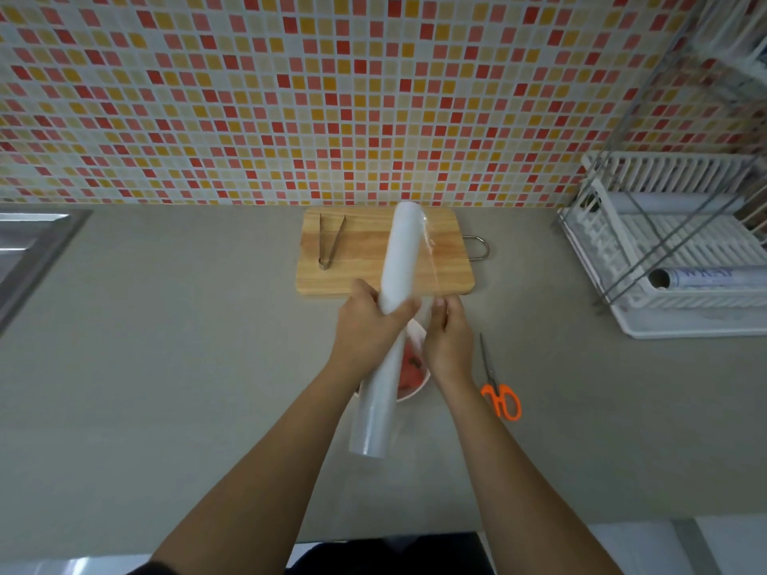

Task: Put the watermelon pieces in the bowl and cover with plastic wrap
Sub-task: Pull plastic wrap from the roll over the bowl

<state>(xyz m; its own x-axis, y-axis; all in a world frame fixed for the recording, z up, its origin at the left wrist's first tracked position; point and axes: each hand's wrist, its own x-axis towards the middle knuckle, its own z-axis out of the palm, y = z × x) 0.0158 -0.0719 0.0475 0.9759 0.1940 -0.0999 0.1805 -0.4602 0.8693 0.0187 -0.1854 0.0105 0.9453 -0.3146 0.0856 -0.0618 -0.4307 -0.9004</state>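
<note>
A long white roll of plastic wrap (396, 259) is held up lengthwise over the counter, and my left hand (367, 329) is wrapped around its middle. My right hand (448, 338) pinches the loose clear film edge (431, 251) that peels off the roll's right side. Below the roll and between my hands sits a white bowl (417, 332) holding red watermelon pieces (411, 369); the roll and my hands hide most of it.
A wooden cutting board (357, 280) with metal tongs (330, 240) lies behind the bowl. Orange-handled scissors (500, 392) lie right of the bowl. A white dish rack (672, 251) with another roll (705, 278) stands at the far right. A steel sink (29, 242) sits at the left edge.
</note>
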